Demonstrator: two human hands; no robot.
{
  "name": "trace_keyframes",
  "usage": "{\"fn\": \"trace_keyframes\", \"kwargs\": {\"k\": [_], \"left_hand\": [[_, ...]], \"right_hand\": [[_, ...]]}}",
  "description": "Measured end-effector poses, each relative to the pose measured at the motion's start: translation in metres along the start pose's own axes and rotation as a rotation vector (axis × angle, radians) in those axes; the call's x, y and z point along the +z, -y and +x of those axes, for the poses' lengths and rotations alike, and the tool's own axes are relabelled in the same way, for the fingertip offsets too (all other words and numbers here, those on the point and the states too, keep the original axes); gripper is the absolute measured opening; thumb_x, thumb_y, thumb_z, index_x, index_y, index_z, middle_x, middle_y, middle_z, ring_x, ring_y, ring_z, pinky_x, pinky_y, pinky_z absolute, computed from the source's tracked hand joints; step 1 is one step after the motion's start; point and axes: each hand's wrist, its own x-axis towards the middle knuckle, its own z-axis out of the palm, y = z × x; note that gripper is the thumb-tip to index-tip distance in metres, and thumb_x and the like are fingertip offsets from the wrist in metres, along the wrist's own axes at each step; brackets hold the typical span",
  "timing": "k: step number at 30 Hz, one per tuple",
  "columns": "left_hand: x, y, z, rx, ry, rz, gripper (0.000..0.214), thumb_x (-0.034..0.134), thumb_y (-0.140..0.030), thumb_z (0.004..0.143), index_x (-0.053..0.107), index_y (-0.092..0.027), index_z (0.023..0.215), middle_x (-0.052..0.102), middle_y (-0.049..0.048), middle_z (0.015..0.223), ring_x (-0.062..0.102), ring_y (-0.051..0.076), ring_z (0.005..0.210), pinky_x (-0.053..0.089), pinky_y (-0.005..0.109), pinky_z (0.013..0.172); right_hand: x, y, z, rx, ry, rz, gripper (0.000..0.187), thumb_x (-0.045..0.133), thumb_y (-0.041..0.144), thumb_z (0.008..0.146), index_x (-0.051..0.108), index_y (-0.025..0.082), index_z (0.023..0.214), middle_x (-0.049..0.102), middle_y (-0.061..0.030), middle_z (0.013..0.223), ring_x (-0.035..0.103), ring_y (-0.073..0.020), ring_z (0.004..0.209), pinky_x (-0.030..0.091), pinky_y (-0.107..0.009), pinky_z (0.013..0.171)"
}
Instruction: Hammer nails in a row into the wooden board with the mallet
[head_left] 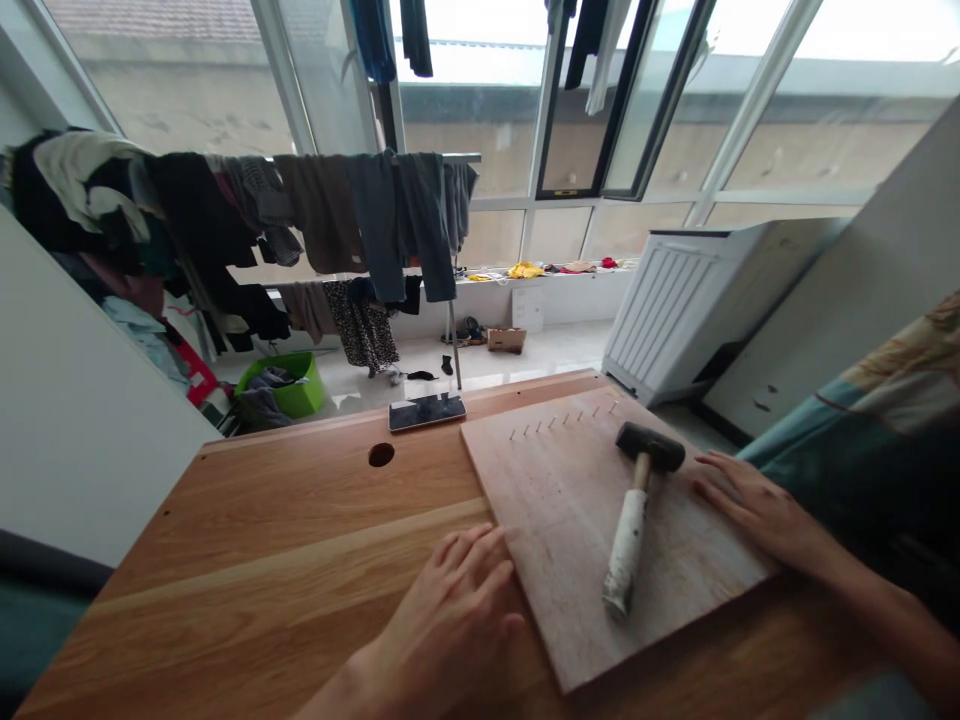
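Flanking the hammer, both hands

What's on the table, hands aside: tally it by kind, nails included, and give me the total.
Board: 1
Hammer: 1
Nails, standing in a row along the board's far side: 8
Phone: 1
Total: 11

A home, shown by laundry on a rack beside large windows.
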Motion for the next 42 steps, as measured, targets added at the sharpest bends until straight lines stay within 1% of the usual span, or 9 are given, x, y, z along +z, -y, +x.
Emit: {"fn": "trace_keyframes", "kwargs": {"k": [5,10,18,22,27,30,33,37,42], "left_hand": [[0.018,-0.002,0.020,0.151,-0.035,-0.045,0.045,0.050,-0.047,0.104,0.052,-0.020,0.140,0.064,0.0068,0.141,0.046,0.025,0.144,0.035,0.046,0.122],[0.014,0.007,0.012,0.171,-0.084,-0.032,0.038,0.056,-0.042,0.102,0.057,-0.018,0.132,0.075,0.0071,0.116,0.052,0.027,0.138,0.033,0.050,0.122],[-0.016,0.035,-0.062,0.114,-0.197,0.086,0.027,0.053,-0.013,0.098,0.061,-0.019,0.123,0.076,0.0049,0.098,0.063,0.025,0.123,0.037,0.052,0.120],[-0.031,0.049,-0.107,0.023,-0.238,0.167,0.026,0.057,-0.017,0.097,0.064,-0.022,0.122,0.076,0.0027,0.102,0.066,0.022,0.117,0.042,0.042,0.118],[-0.044,0.049,-0.134,-0.005,-0.214,0.200,0.027,0.065,-0.033,0.095,0.067,-0.026,0.121,0.075,0.0023,0.115,0.067,0.021,0.118,0.047,0.033,0.113],[-0.035,0.045,-0.134,0.088,-0.179,0.127,0.038,0.066,-0.048,0.094,0.066,-0.025,0.124,0.076,0.0035,0.115,0.065,0.024,0.120,0.045,0.037,0.116],[-0.015,0.039,-0.126,0.138,-0.171,0.064,0.032,0.062,-0.038,0.098,0.064,-0.023,0.126,0.076,0.0033,0.111,0.065,0.023,0.118,0.041,0.042,0.120],[0.001,0.024,-0.108,0.087,-0.217,-0.009,0.021,0.054,-0.025,0.101,0.064,-0.024,0.119,0.076,0.0024,0.100,0.067,0.021,0.111,0.045,0.042,0.115],[-0.019,0.030,-0.085,-0.072,-0.201,-0.094,0.021,0.056,-0.024,0.099,0.064,-0.023,0.118,0.073,0.0058,0.108,0.068,0.021,0.103,0.057,0.036,0.095]], "right_hand": [[-0.006,0.005,-0.005,0.189,0.037,-0.044,0.048,0.049,0.054,0.087,0.069,0.021,0.116,0.071,-0.0215,0.128,0.066,-0.0480,0.119,0.054,-0.057,0.102],[-0.008,0.022,-0.005,0.257,0.090,-0.068,0.052,0.047,0.053,0.088,0.067,0.020,0.122,0.074,-0.0191,0.124,0.069,-0.0456,0.115,0.055,-0.054,0.099],[0.026,0.075,-0.037,-0.173,-0.019,-0.116,0.045,0.050,0.050,0.096,0.066,0.019,0.124,0.076,-0.0164,0.118,0.072,-0.0355,0.109,0.056,-0.051,0.098],[0.033,0.113,-0.041,-0.319,-0.018,-0.132,0.043,0.049,0.048,0.100,0.066,0.018,0.125,0.074,-0.0165,0.122,0.068,-0.0356,0.118,0.051,-0.053,0.105],[0.037,0.169,-0.019,-0.302,0.077,0.019,0.044,0.050,0.051,0.100,0.060,0.022,0.131,0.069,-0.0137,0.130,0.065,-0.0321,0.121,0.051,-0.050,0.104],[0.046,0.197,-0.006,-0.302,0.155,0.099,0.053,0.055,0.056,0.096,0.056,0.022,0.136,0.069,-0.0144,0.129,0.064,-0.0331,0.122,0.052,-0.050,0.103],[0.055,0.209,0.001,-0.269,0.221,0.146,0.058,0.057,0.056,0.094,0.052,0.022,0.141,0.072,-0.0144,0.121,0.069,-0.0326,0.113,0.055,-0.049,0.097],[0.056,0.194,0.005,-0.221,0.225,0.152,0.061,0.058,0.055,0.094,0.048,0.025,0.146,0.072,-0.0130,0.117,0.072,-0.0318,0.105,0.056,-0.049,0.093],[0.045,0.166,0.029,-0.281,0.269,0.175,0.055,0.059,0.056,0.092,0.058,0.023,0.136,0.072,-0.0132,0.118,0.071,-0.0313,0.108,0.056,-0.048,0.096]]}}
